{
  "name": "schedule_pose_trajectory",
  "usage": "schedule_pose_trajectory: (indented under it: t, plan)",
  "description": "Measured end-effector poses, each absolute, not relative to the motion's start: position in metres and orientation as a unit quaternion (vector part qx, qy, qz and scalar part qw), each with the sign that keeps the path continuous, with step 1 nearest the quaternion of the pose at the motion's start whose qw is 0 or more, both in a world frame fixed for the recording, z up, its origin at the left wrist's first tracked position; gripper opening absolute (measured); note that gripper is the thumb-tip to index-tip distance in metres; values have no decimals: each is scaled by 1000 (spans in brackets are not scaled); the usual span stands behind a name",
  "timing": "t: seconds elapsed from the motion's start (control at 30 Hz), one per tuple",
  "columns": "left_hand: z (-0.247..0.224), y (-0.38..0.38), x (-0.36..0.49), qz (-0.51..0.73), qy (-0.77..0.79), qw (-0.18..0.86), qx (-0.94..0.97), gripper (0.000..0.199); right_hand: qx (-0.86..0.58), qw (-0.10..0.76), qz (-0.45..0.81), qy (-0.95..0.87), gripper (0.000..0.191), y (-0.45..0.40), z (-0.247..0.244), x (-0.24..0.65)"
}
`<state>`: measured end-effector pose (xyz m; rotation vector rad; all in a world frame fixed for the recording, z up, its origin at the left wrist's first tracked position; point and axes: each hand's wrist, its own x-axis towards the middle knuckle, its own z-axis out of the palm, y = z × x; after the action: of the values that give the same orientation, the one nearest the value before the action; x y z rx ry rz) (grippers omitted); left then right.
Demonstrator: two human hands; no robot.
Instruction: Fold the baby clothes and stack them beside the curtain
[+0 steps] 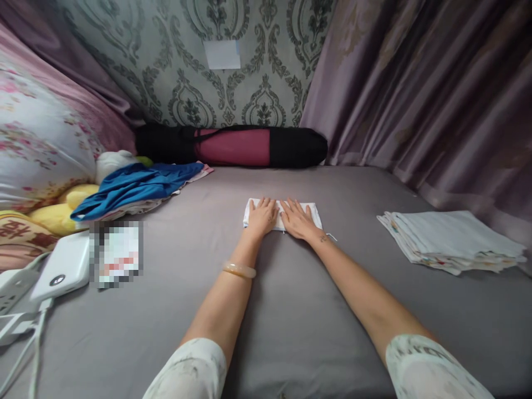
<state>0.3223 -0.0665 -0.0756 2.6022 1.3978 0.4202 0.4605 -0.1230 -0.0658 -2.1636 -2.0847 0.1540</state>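
Observation:
A small white folded cloth (pixel 311 213) lies on the grey bed sheet (pixel 216 216), roughly in the middle of the view. My left hand (pixel 262 215) rests flat on its left half, fingers spread. On the right half lies my right hand (pixel 297 218), palm down with the fingers apart. Both hands press on the cloth's top and hide much of it. A thin white string (pixel 331 236) sticks out at its near right corner. What kind of cloth item it is, I cannot tell.
To the right is a stack of folded white cloths (pixel 453 235). A blue garment (pixel 141 185) tops a pile at the left, near yellow plush toys (pixel 54 217). A white power bank (pixel 64 266) with cables sits left. A black and maroon long bag (pixel 233 147) lies along the wall.

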Motion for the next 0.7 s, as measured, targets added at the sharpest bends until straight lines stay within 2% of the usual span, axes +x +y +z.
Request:
schedule_pose_trajectory:
  t: [0.3, 0.53, 0.7]
  plan:
    - [-84, -69, 324, 99, 497, 50, 861, 54, -733, 76, 31, -675, 56, -123, -70, 457]
    - [-80, -72, 324, 92, 549, 60, 828, 61, -815, 74, 14, -574, 73, -122, -74, 454]
    - [-80, -73, 325, 96, 570, 67, 813, 66, -826, 70, 36, -558, 75, -120, -74, 455]
